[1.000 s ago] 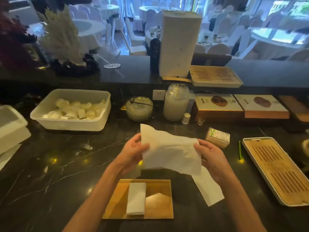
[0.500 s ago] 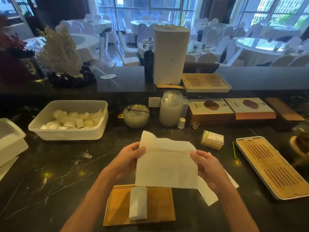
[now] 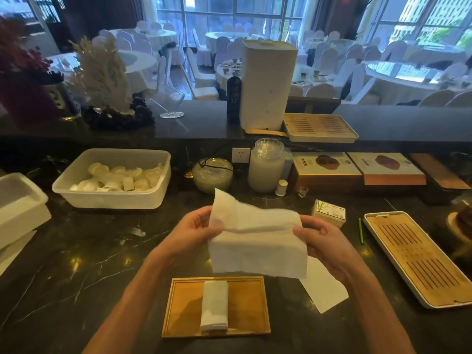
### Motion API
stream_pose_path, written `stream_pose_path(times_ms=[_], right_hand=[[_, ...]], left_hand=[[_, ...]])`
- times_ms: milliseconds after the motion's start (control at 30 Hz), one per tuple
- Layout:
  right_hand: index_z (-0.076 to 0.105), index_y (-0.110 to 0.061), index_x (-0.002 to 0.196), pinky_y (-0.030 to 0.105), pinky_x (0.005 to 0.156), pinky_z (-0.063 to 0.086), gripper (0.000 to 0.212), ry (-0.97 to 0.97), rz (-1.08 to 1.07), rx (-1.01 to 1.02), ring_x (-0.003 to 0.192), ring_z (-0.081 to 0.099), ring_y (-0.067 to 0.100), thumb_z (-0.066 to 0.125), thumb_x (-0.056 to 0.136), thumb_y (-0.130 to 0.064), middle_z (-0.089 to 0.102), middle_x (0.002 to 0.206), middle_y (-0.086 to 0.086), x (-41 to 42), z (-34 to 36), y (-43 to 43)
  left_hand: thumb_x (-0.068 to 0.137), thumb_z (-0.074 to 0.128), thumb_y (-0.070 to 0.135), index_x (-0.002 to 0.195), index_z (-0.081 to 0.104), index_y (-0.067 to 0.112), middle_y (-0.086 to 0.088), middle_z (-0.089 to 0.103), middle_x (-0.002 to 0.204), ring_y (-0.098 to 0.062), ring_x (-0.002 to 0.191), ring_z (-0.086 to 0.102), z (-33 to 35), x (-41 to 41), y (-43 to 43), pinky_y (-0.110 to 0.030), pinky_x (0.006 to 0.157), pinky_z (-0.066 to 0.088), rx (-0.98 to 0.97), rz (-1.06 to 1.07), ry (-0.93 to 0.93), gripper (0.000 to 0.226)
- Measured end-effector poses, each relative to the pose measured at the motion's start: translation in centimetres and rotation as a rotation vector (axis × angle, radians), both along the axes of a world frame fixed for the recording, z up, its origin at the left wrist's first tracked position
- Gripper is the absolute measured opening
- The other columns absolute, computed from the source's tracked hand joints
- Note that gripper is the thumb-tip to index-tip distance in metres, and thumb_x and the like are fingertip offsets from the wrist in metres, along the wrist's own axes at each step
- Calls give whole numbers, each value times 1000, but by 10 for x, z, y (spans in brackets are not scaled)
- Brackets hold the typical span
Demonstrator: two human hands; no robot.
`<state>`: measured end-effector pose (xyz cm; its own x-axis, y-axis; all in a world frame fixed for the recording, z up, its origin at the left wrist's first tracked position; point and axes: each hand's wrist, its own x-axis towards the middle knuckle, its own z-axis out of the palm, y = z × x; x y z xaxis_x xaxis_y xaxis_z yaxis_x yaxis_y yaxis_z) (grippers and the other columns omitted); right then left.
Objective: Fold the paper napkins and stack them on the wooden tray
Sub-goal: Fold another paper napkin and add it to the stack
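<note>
White napkin [image 3: 255, 241] half-folded, midair above wooden tray [image 3: 184, 307]; folded napkin [image 3: 214, 305] on tray.

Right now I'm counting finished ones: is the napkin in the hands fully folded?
Not yet. The napkin is held above the wooden tray by left hand and right hand, with one crease across it.

text check | small carton [image 3: 328, 212] — print too small to be read | flat boxes [image 3: 325, 164] — labels blurred, nothing legible

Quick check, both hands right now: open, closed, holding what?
Left hand: closed on the left edge of the paper napkin.
Right hand: closed on the same napkin's right edge.
</note>
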<state>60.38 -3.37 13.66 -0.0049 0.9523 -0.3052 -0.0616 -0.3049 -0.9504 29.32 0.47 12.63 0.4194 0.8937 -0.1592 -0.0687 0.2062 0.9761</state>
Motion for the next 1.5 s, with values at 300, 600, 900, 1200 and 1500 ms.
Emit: stream_pose_path(times_ms=[300, 600, 900, 1200, 1500], right_hand=[[81, -28, 78, 20, 61, 59, 32, -166, -21, 175, 94, 72, 16, 65, 93, -5, 76, 89, -10, -6, -10, 10], [76, -31, 69, 21, 56, 59, 45, -216, -57, 310, 94, 64, 22, 57, 96, 0, 66, 86, -22, -2, -8, 16], [78, -42, 75, 16, 63, 59, 49, -323, 33, 446, 99, 63, 15, 60, 95, -1, 69, 95, -29, 1, 3, 20], [77, -38, 91, 26, 68, 63, 21, -324, 152, 458, 102, 65, 17, 64, 96, -22, 66, 103, -20, 0, 12, 29], [66, -52, 93, 6, 71, 48, 35, -695, 407, 557, 101, 55, -17, 65, 96, -17, 59, 98, -41, -36, 35, 52]], left_hand=[[93, 60, -2, 75, 81, 21, 12, 74, 115, -6, 108, 70, 13, -1, 5, -28, 72, 62, 140, 21, 76, 36], [86, 72, 17, 105, 75, 16, 8, 75, 107, -14, 107, 70, 23, 2, 2, -29, 79, 63, 343, 159, 125, 19], [93, 67, 5, 93, 77, 16, 12, 74, 104, -7, 102, 69, 18, -3, 9, -24, 76, 62, 323, 193, 171, 15], [97, 62, 5, 96, 80, 23, 11, 74, 109, -9, 110, 66, 10, -18, 16, -23, 84, 60, 355, 168, 205, 25], [100, 55, 12, 133, 59, 31, 11, 44, 155, -9, 149, 29, -3, 3, 25, -35, 117, 34, 486, 15, 630, 38]])
